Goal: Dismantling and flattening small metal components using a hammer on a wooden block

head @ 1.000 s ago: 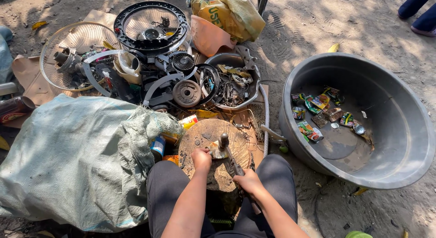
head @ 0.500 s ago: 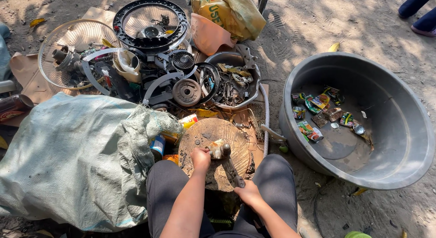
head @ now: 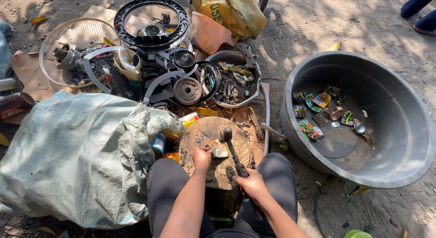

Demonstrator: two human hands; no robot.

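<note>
The right hand [head: 251,183] was closed around the handle of a hammer [head: 232,150] at the near edge of the wooden stump [head: 200,131], its head over the stump's middle; the left hand [head: 200,157] pinched a small flattened metal piece [head: 219,150] lying on the stump top, just beside the hammer. A bulging grey-green sack [head: 68,151] lay left of the stump; to the right stood a large grey basin [head: 399,124] holding crushed cans [head: 318,111]; beyond the stump's far edge sat a metal bowl of scrap [head: 231,81] and black fan guards [head: 150,22].

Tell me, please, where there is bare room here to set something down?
Bare dirt lies beyond the grey basin, along the top right, and between basin and stump. The basin's near floor is also free. The scrap pile is crowded, the sack fills the left, and both hands occupy the stump top.
</note>
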